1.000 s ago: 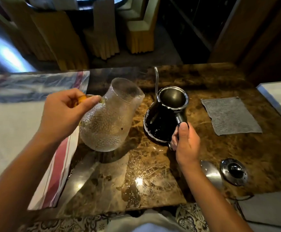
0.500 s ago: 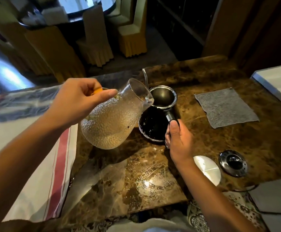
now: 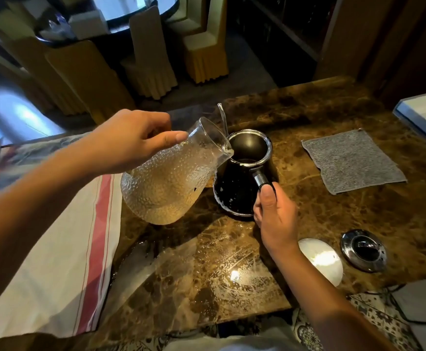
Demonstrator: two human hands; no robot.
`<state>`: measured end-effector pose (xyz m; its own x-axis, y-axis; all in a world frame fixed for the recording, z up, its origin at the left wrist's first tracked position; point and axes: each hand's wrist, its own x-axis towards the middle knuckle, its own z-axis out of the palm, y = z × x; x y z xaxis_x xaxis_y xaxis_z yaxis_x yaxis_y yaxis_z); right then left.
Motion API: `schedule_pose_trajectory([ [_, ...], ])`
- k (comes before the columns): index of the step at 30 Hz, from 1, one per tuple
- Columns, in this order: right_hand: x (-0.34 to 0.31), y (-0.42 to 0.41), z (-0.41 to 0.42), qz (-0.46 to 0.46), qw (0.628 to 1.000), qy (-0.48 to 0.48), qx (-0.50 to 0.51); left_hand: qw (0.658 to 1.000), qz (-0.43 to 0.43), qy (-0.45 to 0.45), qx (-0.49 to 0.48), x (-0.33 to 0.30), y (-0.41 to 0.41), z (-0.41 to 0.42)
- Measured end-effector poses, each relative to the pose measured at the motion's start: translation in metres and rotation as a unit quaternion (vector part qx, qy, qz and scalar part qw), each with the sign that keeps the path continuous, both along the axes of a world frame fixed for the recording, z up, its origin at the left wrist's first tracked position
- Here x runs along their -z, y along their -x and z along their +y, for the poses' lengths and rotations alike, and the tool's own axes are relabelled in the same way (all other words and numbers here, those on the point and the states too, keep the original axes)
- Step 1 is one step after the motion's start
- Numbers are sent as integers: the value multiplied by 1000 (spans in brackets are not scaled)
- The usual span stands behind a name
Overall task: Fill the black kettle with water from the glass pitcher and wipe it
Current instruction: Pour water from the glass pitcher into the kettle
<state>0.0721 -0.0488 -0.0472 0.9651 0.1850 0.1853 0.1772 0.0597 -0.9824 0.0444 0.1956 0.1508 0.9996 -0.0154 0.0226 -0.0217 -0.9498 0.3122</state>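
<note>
Marble counter (image 3: 333, 219): left hand (image 3: 130, 143) tilting pitcher (image 3: 171, 181) over kettle (image 3: 242, 178).

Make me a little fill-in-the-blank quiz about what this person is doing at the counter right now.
1. The left hand tilts the glass pitcher over the open top of the black ____.
2. The right hand grips the kettle by its ____.
3. The grey cloth lies flat on the ____ counter.
4. The kettle's round lid lies to the ____ of the right hand.

Missing words: kettle; handle; marble; right
</note>
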Motion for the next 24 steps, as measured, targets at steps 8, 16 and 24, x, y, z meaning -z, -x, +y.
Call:
schedule_pose_trajectory([
  [8, 3, -2, 1, -1, 1000, 9, 11, 994, 107, -33, 12, -16, -22, 1],
  [16, 3, -2, 1, 5, 1000, 6, 10, 980, 150, -124, 39, -39, -43, -9],
  [24, 3, -1, 2, 6, 1000, 10, 16, 978, 143, -149, 26, -38, -48, -13],
])
